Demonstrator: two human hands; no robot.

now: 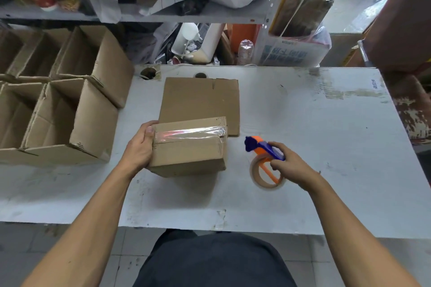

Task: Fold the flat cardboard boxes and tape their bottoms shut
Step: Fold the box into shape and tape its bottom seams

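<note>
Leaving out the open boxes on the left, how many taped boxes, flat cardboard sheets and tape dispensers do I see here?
Taped box: 1
Flat cardboard sheet: 1
Tape dispenser: 1
Total: 3

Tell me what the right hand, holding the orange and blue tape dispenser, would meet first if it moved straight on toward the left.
Probably the taped brown cardboard box: the dispenser in the right hand points at its right side, though depth is uncertain.

folded box (189,156): plain brown, glossy clear tape strip
flat cardboard (203,98): brown
tape dispenser (264,149): orange and blue
tape roll (265,176): beige
table (303,123): scuffed white-grey
</note>
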